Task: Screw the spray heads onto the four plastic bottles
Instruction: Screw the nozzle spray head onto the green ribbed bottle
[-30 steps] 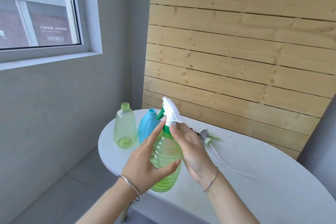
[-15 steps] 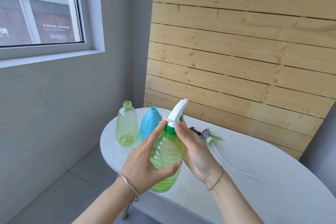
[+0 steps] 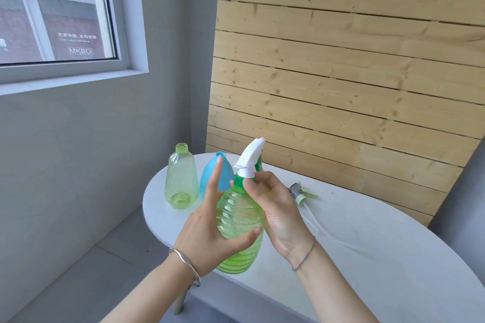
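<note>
I hold a ribbed green bottle point(image 3: 240, 220) above the near edge of the white table point(image 3: 367, 238). My left hand point(image 3: 210, 231) grips its body, index finger stretched upward. My right hand point(image 3: 278, 207) pinches the green collar of the white spray head point(image 3: 249, 158) that sits on the bottle's neck. A pale green bottle point(image 3: 181, 178) without a head stands at the table's far left, and a blue bottle point(image 3: 214, 174) stands beside it, partly hidden by my left hand. A loose spray head with a tube point(image 3: 301, 193) lies on the table behind my right hand.
A wooden slat wall point(image 3: 341, 73) rises right behind the table. A grey wall with a window point(image 3: 52, 13) is to the left. The table's front edge curves round just under the held bottle, with grey floor point(image 3: 78, 270) below.
The spray head has turned on the neck: its nozzle pointed left a second ago and now points up to the right. The bottle stays in my left hand.
</note>
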Demonstrator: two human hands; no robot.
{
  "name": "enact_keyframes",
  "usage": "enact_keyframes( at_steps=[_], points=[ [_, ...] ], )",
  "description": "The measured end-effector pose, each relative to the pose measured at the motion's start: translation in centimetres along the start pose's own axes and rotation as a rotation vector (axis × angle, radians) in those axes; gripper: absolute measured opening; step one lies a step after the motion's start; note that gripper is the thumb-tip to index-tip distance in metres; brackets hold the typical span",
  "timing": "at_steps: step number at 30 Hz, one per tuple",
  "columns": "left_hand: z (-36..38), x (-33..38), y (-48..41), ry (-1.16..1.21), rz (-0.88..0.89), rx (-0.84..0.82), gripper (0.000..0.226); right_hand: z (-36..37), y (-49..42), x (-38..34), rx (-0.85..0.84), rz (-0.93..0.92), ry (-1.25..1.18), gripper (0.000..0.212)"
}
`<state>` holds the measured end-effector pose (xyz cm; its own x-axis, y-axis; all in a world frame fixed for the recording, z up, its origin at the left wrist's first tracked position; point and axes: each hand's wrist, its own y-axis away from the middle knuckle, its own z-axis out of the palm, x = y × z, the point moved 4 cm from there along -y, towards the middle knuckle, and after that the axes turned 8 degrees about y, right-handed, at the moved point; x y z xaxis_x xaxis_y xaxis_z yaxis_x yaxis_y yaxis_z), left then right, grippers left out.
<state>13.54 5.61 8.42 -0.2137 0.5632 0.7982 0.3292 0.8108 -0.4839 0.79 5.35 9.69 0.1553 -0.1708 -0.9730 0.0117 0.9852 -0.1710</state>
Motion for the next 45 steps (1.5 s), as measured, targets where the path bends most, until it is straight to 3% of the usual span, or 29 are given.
enact_keyframes(
  at_steps=[3,5,10,12,15,18,23,28,34,42,45],
  points=[
    [0.1,-0.7,-0.2,0.105,-0.061,-0.033,0.122,-0.1,-0.1,-0.3,-0.095,-0.012,0.059,0.050],
    [0.1,-1.1,-0.4,0.170,-0.099,-0.060,0.125,-0.2,-0.2,-0.4,-0.145,-0.022,0.141,0.048],
    [0.4,-1.6,-0.6,0.311,-0.166,-0.134,0.118,-0.4,-0.1,-0.5,-0.023,-0.009,0.025,0.035],
    [0.0,-1.8,-0.7,0.399,-0.267,-0.204,0.101,-0.7,-0.1,-0.8,-0.014,-0.002,-0.078,0.039],
    [0.2,-2.1,-0.6,0.424,-0.346,-0.407,0.055,-1.2,-0.3,-1.2,-0.078,0.027,-0.105,0.042],
    [0.7,-2.1,-0.4,0.404,-0.341,-0.436,0.040,-1.5,-0.2,-1.2,-0.082,0.049,-0.007,0.045],
    [0.9,-2.3,-1.0,0.381,-0.309,-0.310,0.056,-1.7,-0.3,-1.5,-0.020,0.006,0.033,0.040],
    [2.0,-1.7,-1.4,0.296,-0.225,-0.196,0.058,-2.6,-0.2,-2.1,0.027,-0.042,0.072,0.043],
    [3.7,-3.0,-1.6,0.220,-0.237,-0.112,0.065,-4.2,-0.2,-1.5,0.147,-0.049,0.240,0.025],
    [8.4,-3.1,-3.6,0.197,-0.195,-0.106,0.080,-8.4,-0.7,-1.9,0.349,-0.027,0.341,0.025],
    [10.8,-3.1,-4.7,0.269,-0.233,-0.125,0.096,-11.9,-1.8,-3.0,0.427,-0.076,0.425,0.025]
  ],
)
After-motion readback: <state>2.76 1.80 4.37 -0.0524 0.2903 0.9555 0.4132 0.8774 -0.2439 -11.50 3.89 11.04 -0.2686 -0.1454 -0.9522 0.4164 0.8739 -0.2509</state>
